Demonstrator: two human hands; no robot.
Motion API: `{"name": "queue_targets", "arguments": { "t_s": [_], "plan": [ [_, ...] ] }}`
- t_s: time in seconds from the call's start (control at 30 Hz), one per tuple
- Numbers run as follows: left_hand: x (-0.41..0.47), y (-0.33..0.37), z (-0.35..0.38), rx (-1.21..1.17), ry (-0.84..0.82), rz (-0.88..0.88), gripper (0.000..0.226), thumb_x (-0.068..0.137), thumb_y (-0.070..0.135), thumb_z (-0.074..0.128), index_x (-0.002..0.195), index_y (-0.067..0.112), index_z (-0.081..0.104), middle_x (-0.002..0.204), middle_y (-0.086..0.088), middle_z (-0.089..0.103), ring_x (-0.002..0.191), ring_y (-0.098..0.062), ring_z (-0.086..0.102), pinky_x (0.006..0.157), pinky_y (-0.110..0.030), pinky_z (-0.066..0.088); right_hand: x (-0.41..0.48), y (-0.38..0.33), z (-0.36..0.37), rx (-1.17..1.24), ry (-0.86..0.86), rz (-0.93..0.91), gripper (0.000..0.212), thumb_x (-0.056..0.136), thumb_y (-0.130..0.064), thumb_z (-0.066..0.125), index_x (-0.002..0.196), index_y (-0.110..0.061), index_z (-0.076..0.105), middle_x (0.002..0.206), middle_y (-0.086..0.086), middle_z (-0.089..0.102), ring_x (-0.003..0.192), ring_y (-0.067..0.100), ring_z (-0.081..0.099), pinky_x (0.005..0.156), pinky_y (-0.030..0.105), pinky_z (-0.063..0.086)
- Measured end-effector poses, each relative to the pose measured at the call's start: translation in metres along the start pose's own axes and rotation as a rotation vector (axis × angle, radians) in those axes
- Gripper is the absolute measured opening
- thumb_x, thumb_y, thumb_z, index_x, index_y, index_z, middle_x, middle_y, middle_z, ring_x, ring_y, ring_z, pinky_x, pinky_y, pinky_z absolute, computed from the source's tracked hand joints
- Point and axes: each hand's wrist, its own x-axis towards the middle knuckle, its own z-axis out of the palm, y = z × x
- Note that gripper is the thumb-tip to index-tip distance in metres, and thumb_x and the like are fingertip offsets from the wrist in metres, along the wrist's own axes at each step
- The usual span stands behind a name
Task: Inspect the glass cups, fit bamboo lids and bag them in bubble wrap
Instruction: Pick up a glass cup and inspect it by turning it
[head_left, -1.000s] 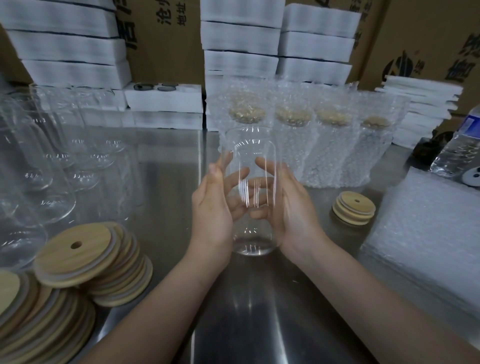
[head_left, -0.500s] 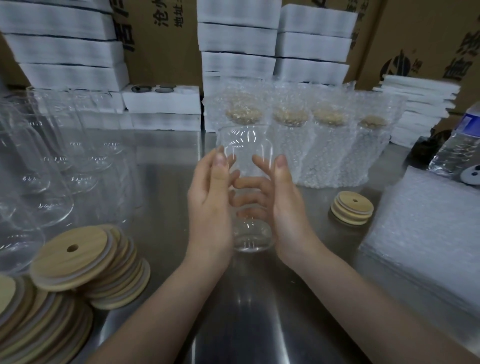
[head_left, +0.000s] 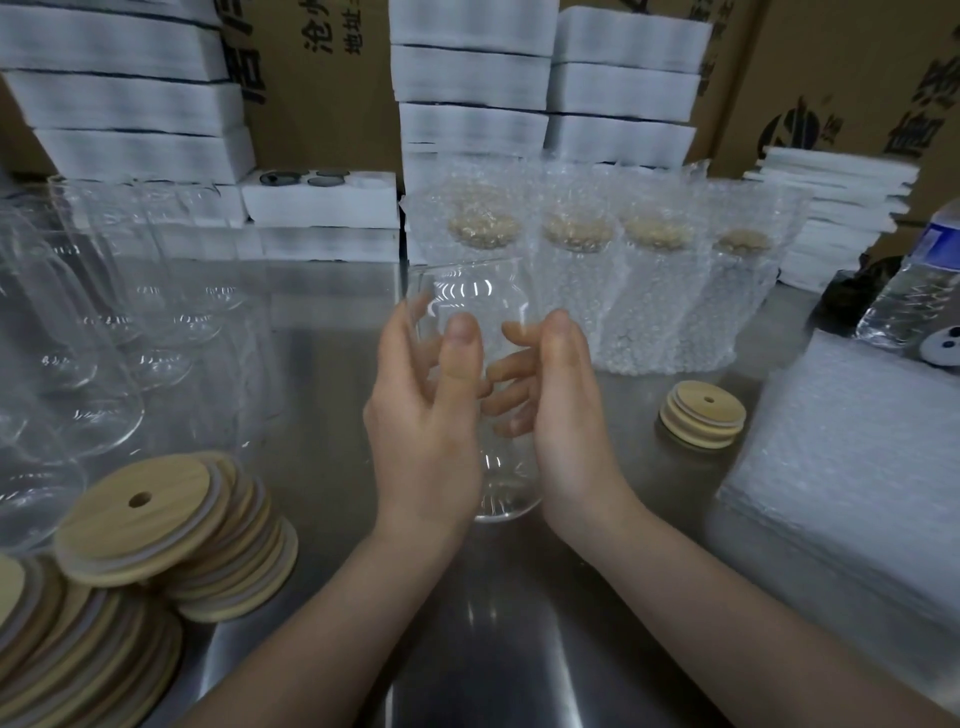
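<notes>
A clear glass cup (head_left: 478, 301) without a lid stands upright between my two hands above the steel table (head_left: 322, 364). My left hand (head_left: 423, 415) holds its left side, thumb up the front and fingers curled behind the glass. My right hand (head_left: 569, 415) holds the right side, its fingers showing through the glass. Bamboo lids (head_left: 140, 525) with straw holes lie heaped at the front left, and a small stack of lids (head_left: 702, 413) sits at the right. Several lidded cups in bubble wrap (head_left: 613, 291) stand behind. Flat bubble-wrap bags (head_left: 852, 457) are piled at the right.
Several bare glass cups (head_left: 88, 332) crowd the left side of the table. White foam trays (head_left: 322, 205) and cardboard boxes are stacked along the back. A plastic water bottle (head_left: 919, 280) lies at the far right.
Both hands have shifted up along the cup and turned it between them. My left thumb now lies up the front of the glass.
</notes>
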Motion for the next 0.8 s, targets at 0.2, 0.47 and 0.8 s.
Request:
{"name": "queue_targets", "arguments": {
  "t_s": [0.2, 0.47, 0.8],
  "plan": [
    [0.008, 0.003, -0.004, -0.162, -0.065, -0.148, 0.041, 0.086, 0.071, 0.037, 0.105, 0.044, 0.061, 0.094, -0.006, 0.075, 0.072, -0.026, 0.074, 0.056, -0.032, 0.057, 0.004, -0.004, -0.009, 0.064, 0.02, 0.085, 0.032, 0.105, -0.037, 0.036, 0.095, -0.016, 0.059, 0.073, 0.007, 0.056, 0.055, 0.014, 0.051, 0.047, 0.024, 0.039],
    [0.018, 0.001, -0.007, -0.242, -0.161, -0.216, 0.042, 0.103, 0.048, 0.029, 0.114, 0.03, 0.065, 0.09, -0.011, 0.075, 0.067, -0.027, 0.071, 0.054, -0.03, 0.054, 0.008, -0.003, -0.012, 0.091, -0.002, 0.092, 0.035, 0.104, -0.036, 0.04, 0.097, -0.02, 0.07, 0.068, -0.008, 0.06, 0.057, 0.008, 0.056, 0.05, 0.022, 0.045],
    [0.02, -0.008, -0.012, -0.098, -0.167, -0.134, 0.048, 0.089, 0.058, 0.036, 0.119, 0.035, 0.066, 0.092, -0.005, 0.075, 0.07, -0.021, 0.071, 0.06, -0.032, 0.052, 0.012, -0.009, -0.014, 0.113, -0.118, -0.03, 0.076, 0.06, -0.082, 0.065, 0.114, -0.029, 0.065, 0.117, -0.006, 0.07, 0.111, 0.013, 0.064, 0.091, 0.032, 0.052]
  ]
}}
